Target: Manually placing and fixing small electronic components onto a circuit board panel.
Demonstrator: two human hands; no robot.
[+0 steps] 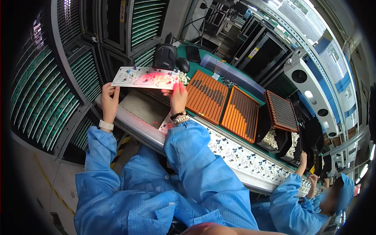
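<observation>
The blue jacket (pixel 149 211) is nearest. The left hand (pixel 109 101) pinches the left corner of the white circuit board (pixel 135 79), the right hand (pixel 178 98) its right end; its long axis spans between their fingers, the black scanner (pixel 164 56) beyond.

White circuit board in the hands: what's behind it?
Beyond the white circuit board, a black barcode scanner and black computer mouse show; whatever the board covers can't be seen.
</observation>
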